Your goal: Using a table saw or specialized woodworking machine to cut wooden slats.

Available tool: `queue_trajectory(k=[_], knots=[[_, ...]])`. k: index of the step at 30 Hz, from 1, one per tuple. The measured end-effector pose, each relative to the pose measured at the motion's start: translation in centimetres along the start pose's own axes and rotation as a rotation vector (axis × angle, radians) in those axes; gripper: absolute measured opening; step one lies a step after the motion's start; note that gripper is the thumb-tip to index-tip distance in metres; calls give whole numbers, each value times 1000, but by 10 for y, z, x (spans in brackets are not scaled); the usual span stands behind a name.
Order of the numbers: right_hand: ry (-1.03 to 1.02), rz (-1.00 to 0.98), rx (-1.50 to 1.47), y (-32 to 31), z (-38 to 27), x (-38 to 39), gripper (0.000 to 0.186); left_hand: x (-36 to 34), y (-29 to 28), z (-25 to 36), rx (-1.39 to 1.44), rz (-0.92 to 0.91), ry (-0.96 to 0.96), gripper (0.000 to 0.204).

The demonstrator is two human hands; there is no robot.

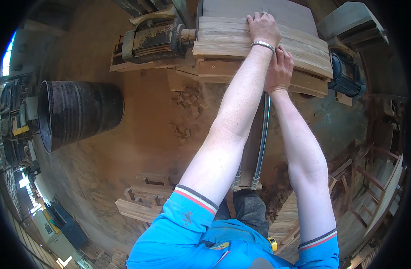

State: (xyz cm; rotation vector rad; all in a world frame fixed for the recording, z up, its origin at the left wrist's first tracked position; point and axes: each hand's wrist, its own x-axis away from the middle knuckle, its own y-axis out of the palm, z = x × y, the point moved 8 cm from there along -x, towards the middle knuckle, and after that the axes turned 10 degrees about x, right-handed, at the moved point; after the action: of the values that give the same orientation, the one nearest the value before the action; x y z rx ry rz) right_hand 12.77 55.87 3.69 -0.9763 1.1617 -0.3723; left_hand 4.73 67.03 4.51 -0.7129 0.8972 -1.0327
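A row of light wooden boards (223,38) lies side by side across a machine's grey flat top (290,10). My left hand (264,30), with a bracelet at the wrist, rests on them, its fingers bent over toward their far edge. Just nearer and to the right, my right hand (281,69) is against the boards' near edge with its fingers bent and close together. My left forearm hides part of that hand, including its thumb. Below the boards, a brown wooden ledge (214,68) juts out from the machine.
Electric motors flank the machine: a dusty one (154,42) left, a dark blue one (349,76) right. A dark metal drum (86,107) lies left. Offcuts (190,105) litter the dusty floor. Timber stacks (140,210) are near my legs; wooden frames (371,179) stand right.
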Motion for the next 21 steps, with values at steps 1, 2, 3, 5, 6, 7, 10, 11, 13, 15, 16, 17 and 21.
queue_trajectory(k=[1, 2, 3, 5, 6, 7, 10, 11, 13, 15, 16, 17, 21], knots=[[1, 1, 1, 2, 1, 0, 53, -1, 0, 0, -2, 0, -1, 29], [2, -6, 1, 4, 1, -1, 53, -2, 0, 0, -1, 1, 1, 29], [3, -12, -3, 5, 1, -3, 53, -4, 0, -2, 1, -3, 0, 30], [4, -10, 1, 7, 0, -7, 53, -9, 0, -3, 3, -5, 2, 30], [4, -10, 4, 8, 0, -8, 53, -10, 0, -3, 6, -2, 5, 30], [4, -8, 3, 9, 1, -10, 53, -12, 0, -3, 9, 1, 8, 30], [5, -8, 7, 12, 3, -14, 52, -18, 2, -3, -9, -1, 11, 31], [7, -8, 6, 13, 4, -15, 52, -20, 3, -3, -9, 0, 13, 31], [11, -6, -2, 15, 1, -19, 52, -24, 3, -8, -26, 24, 20, 30], [7, -27, -11, 18, 2, -22, 52, -28, 4, -8, -23, 33, 27, 30], [7, -27, -7, 19, 4, -23, 52, -29, 4, -7, -18, 41, 32, 30], [8, -23, 0, 21, 6, -24, 51, -31, 5, -5, -14, 42, 33, 30], [10, -20, 9, 27, 6, -29, 50, -38, 8, -9, -1, 0, 6, 32]])
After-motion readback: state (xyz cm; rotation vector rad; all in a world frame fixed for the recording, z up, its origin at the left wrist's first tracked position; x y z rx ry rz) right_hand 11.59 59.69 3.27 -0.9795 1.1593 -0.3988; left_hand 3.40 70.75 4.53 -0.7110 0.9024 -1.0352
